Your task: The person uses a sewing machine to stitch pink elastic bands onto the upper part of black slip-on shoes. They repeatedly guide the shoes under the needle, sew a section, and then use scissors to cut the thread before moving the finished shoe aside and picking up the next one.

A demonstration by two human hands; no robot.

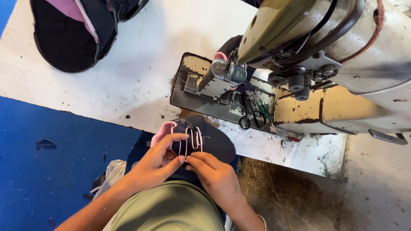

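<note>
Both hands meet just in front of the near edge of the sewing machine bed (pixel 214 96), over the person's lap. The left hand (pixel 156 164) cups a dark shoe-upper piece with pink trim (pixel 190 139), its fingers curled and pressed together around the piece's left side, the thumb lying across the white stitched lines. The right hand (pixel 216 175) pinches the piece's lower edge between thumb and forefinger, the other fingers folded close. The piece lies off the bed, partly hanging past the white table's (pixel 128 64) front edge. Black scissors (pixel 252 117) rest on the bed's right end, beside the machine's worn cream body (pixel 342 64). Left of the bed the tabletop is open as far as a dark stack of uppers (pixel 77 30) at its far corner.
</note>
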